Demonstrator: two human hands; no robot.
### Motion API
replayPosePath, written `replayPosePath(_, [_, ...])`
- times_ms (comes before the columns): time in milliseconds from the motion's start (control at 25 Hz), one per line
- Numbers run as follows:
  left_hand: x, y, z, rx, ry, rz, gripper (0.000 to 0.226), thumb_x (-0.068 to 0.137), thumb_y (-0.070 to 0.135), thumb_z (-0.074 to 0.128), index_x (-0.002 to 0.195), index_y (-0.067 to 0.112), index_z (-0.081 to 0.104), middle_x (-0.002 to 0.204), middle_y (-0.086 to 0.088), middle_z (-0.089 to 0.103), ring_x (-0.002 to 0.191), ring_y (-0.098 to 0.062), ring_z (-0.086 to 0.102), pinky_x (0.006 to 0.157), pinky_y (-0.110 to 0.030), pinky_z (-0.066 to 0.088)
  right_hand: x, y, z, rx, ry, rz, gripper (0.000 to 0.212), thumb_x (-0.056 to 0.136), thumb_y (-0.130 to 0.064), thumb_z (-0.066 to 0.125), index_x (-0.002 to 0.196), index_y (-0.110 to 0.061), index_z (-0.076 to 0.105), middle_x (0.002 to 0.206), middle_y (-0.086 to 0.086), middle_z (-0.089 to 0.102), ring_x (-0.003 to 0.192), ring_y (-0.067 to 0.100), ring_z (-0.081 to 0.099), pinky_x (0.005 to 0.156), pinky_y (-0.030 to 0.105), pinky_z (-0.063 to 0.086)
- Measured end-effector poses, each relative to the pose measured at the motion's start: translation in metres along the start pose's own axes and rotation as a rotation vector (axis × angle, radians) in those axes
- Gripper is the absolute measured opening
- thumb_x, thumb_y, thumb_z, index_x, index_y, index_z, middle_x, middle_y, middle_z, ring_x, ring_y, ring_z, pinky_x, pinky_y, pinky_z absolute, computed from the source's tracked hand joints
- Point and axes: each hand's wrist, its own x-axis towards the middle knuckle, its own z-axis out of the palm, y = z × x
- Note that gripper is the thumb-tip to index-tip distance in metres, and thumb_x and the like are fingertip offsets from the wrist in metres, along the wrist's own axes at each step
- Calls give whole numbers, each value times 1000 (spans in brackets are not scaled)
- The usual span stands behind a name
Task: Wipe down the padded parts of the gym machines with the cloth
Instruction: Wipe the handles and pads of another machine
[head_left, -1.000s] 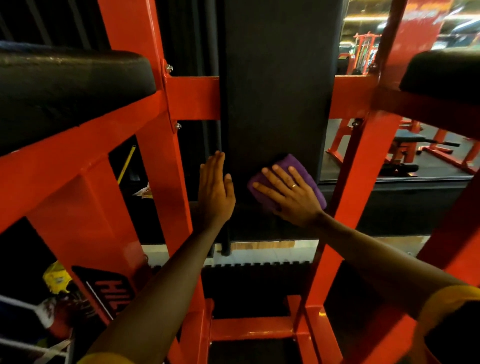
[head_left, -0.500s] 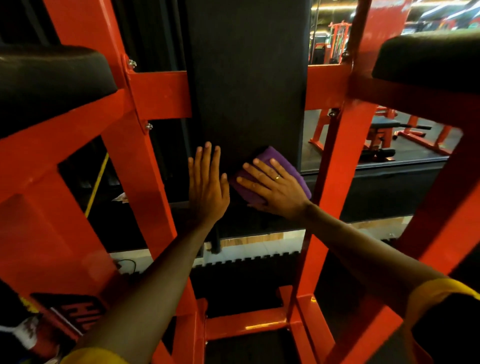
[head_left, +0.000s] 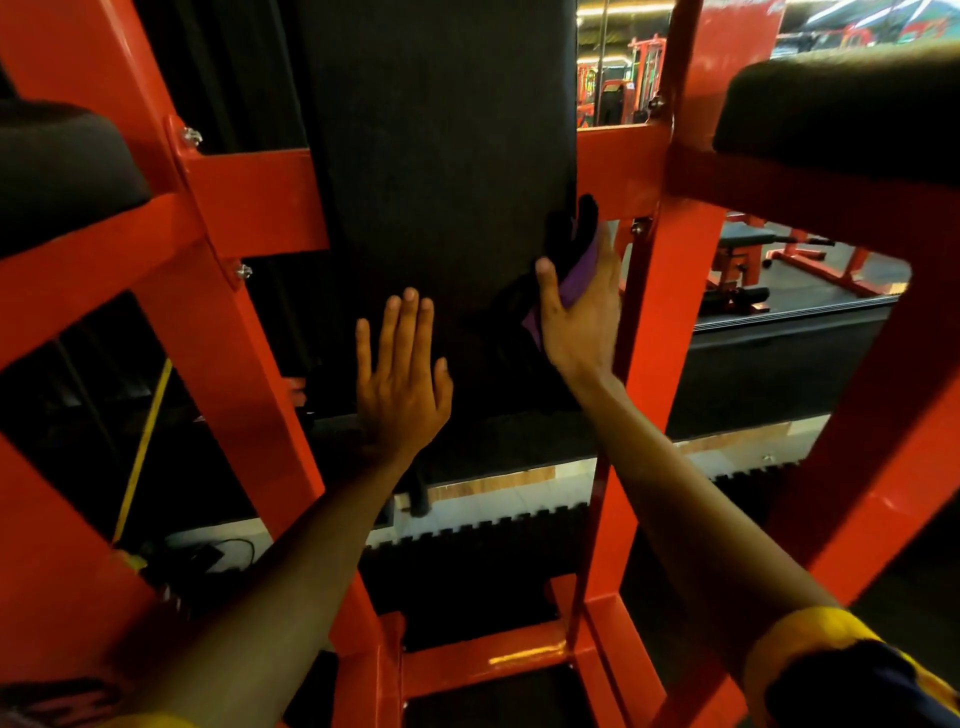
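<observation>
Wrapping round the right edge of the tall black upholstered back pad (head_left: 441, 156), the small purple cloth (head_left: 581, 273) sits low on the pad inside your right hand (head_left: 579, 317). Your thumb lies on the pad's front face and your fingers (head_left: 609, 260) curl round the edge, so the cloth is pinched between palm and padding. Treat it as what it looks to be: light, limp and thin, with no stiffness of its own. It will go wherever your palm drives it, and it will likely bunch or slip out if you grip only a corner. Take it across its middle, spread under the whole palm, and let the pad's edge do the folding. The pad looks firm, with a fine grain that should drag a little on the fabric, and it appears fixed within the machine, so you can probably lean on it. Your left hand (head_left: 402, 384) rests flat on the front of the same pad, lower and to the left, fingers straight and close together, holding nothing. Around you stands the red-painted steel frame (head_left: 249, 202), carrying a black left cushion (head_left: 62, 171) and a black right cushion (head_left: 841, 119), padded parts the task also covers. Beyond the frame more red machines (head_left: 748, 270) show; whether in a mirror or across the room, you cannot tell.
</observation>
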Motion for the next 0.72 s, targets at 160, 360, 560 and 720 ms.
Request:
replayPosePath(160, [1, 0, 0, 4, 4, -6, 59, 104, 28, 37, 157, 3, 31, 166, -13, 20, 155, -28, 20, 126, -54, 13, -20, 6, 9, 16, 79, 86, 78, 93, -52, 68, 157, -24, 33, 153, -8, 47, 133, -5, 42, 108, 19, 41])
replayPosePath(360, [1, 2, 0, -11, 27, -19, 57, 105, 27, 37, 156, 3, 32, 165, -13, 25, 154, -27, 23, 125, -54, 15, -105, 41, 19, 91, 80, 300, 83, 91, -62, 65, 158, -37, 22, 157, -10, 40, 139, 11, 47, 111, 50, 46])
replayPosePath(560, [0, 0, 2, -2, 17, -20, 60, 102, 25, 45, 156, 3, 33, 165, -13, 25, 155, -27, 19, 126, -53, 13, -42, 12, 7, 47, 35, 209, 75, 95, -63, 57, 157, -33, 27, 155, -7, 43, 138, 17, 48, 112, 46, 42])
replayPosePath(720, [0, 2, 3, -9, 26, -30, 59, 101, 25, 45, 155, 2, 36, 164, -13, 26, 155, -28, 22, 125, -54, 14, -7, -9, 15, -78, 55, 86, 75, 97, -58, 58, 158, -26, 28, 154, -2, 42, 138, 19, 45, 101, 41, 43])
